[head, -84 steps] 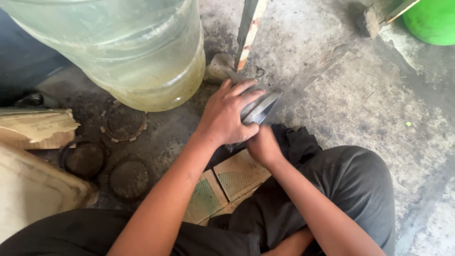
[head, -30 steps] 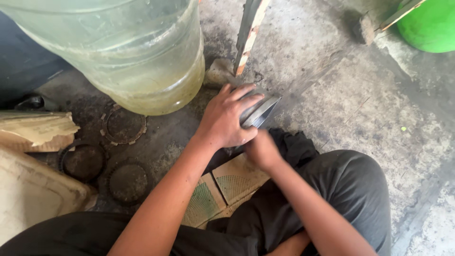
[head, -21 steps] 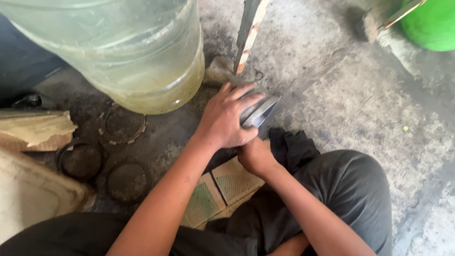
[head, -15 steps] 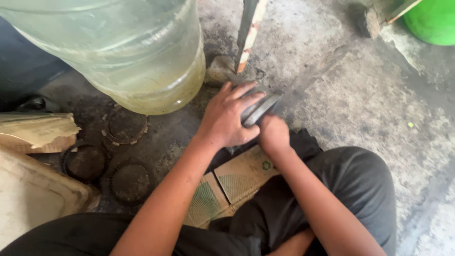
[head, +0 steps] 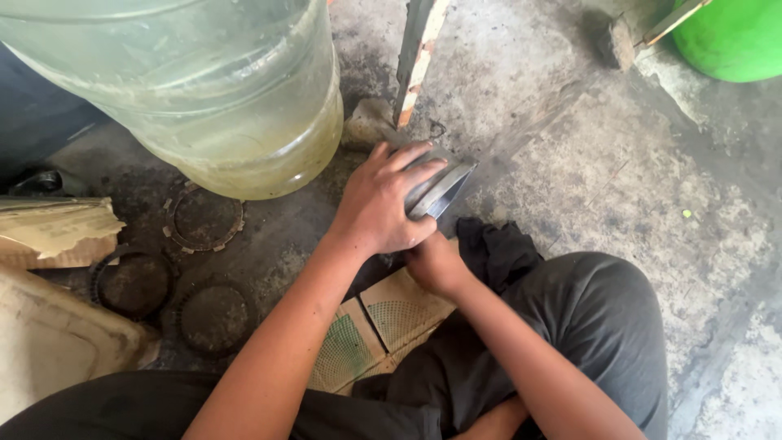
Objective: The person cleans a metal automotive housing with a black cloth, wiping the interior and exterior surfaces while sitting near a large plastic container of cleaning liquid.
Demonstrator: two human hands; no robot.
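**A:** Room around the grip: what hems it in?

**B:** Concrete floor point(head: 619, 163) lies bare to the right of the held piece. Directly beyond the fingertips a narrow wooden slat point(head: 417, 57) stands up from the floor, with a small stone point(head: 366, 122) at its foot. To the left and beyond, a large clear water jug point(head: 212, 90) looms close. Nearer the body than the grip lie patterned cardboard pieces point(head: 383, 318) and a dark cloth point(head: 497, 248). Farther left, round metal rings point(head: 204, 220) rest on the floor, beside torn cardboard point(head: 57, 232). A green tub point(head: 733, 37) sits well away, far right.

**B:** How are the hands set?

**A:** The left hand point(head: 379, 204) reaches forward, palm down, fingers curled over the top of a grey metal piece point(head: 444, 183), clamped around it. The right hand point(head: 436, 265) sits just below and behind that grip, mostly hidden under the left; whether it grasps anything, I cannot tell. Both forearms run back toward the body, the right along a bent knee in dark trousers point(head: 586, 326).

**B:** And the metal piece?

**A:** Flat, dull grey, with thin layered edges showing at its right end. It is low over the floor, just short of the slat, half covered by the left fingers.
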